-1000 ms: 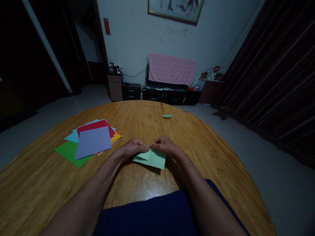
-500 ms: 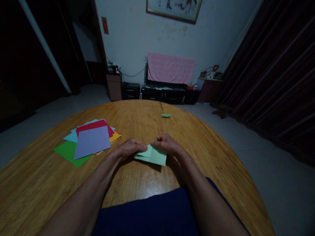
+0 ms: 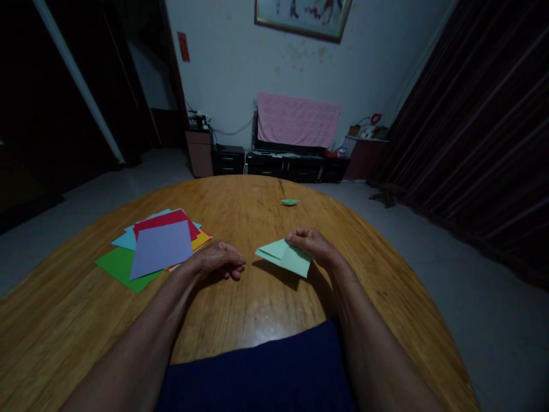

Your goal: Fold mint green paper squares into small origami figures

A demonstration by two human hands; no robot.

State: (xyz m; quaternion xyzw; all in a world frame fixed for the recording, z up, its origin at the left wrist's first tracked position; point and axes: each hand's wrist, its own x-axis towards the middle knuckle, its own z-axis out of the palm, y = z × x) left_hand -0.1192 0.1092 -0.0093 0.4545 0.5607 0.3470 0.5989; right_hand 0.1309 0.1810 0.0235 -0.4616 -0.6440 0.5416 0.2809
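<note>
A pale green folded paper point(image 3: 288, 257) is pinched at its upper edge in my right hand point(image 3: 313, 243), tilted a little above the wooden table point(image 3: 240, 320), with its shadow below. My left hand point(image 3: 221, 260) rests to the left of the paper, apart from it; its fingers are loosely curled with a gap between thumb and fingers, and nothing is in it. A small green folded paper piece point(image 3: 290, 202) lies near the far edge of the table.
On the left of the table lies a loose pile of coloured sheets, with a purple sheet point(image 3: 162, 249) on top and a green sheet point(image 3: 124, 269) sticking out. Beyond the table stands a low black cabinet point(image 3: 295, 166) below a pink towel point(image 3: 298, 120).
My left hand has let go of the pale green paper and moved slightly left. My right hand has carried the paper to the right and turned it.
</note>
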